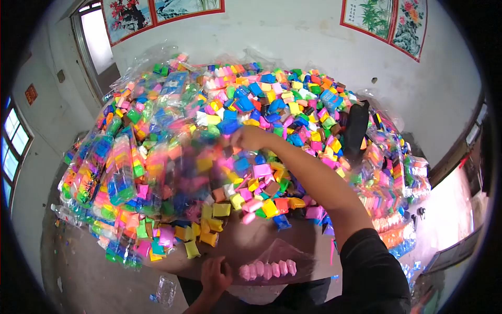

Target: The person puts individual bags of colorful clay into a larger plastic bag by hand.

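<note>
Pink blocks [267,269], rounded and soft-looking, sit side by side in a single row inside a clear plastic bag [277,251] at six o'clock, close in front of me. My left hand [215,275] has its grip curled, pinching the bag's edge on its nine o'clock side. My right hand [250,137] reaches toward twelve o'clock into the heap of bright packets [157,157]. Its grip looks bunched, but blur hides whether it holds anything.
</note>
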{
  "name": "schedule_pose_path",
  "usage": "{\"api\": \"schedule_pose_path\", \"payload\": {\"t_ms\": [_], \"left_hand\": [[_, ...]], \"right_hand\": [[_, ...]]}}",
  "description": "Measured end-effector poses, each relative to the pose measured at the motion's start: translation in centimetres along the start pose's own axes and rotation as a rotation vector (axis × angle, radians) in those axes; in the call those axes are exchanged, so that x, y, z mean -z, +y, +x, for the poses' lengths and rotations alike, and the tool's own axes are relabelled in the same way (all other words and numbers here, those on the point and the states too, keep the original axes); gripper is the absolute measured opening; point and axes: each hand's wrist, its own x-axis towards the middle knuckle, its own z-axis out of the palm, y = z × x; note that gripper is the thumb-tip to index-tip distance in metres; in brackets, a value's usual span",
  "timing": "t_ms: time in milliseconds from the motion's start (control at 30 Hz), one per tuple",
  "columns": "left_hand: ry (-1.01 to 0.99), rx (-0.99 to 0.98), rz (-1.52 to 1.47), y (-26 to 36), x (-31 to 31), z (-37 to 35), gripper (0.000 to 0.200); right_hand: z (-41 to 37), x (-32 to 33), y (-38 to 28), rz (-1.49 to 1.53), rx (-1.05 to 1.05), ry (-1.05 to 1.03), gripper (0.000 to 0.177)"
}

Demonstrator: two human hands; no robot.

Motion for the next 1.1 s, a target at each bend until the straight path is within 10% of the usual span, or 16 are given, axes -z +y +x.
{"api": "schedule_pose_path", "payload": {"t_ms": [400,733,900,1033,1100], "left_hand": [[-0.024,0.018,-0.030,0.2,0.1,0.1,0.027],[0.001,0.001,-0.030,0.6,0.4,0.6,0.027],[-0.025,0.012,-0.030,0.2,0.1,0.2,0.028],[-0.048,0.021,-0.032,0.4,0.6,0.5,0.026],[-0.052,0.021,-0.025,0.4,0.7,0.5,0.026]], "right_hand": [[5.9,-2.2,4.7,-0.347,0.205,0.531,0.038],[1.5,2.5,1.2,0.153,-0.121,0.243,0.021],[-0.8,0.5,0.6,-0.218,0.042,0.836,0.016],[-1.5,-3.7,-1.8,-0.046,0.012,0.398,0.017],[0.2,-7.7,0.3,-0.443,-0.068,0.109,0.022]]}}
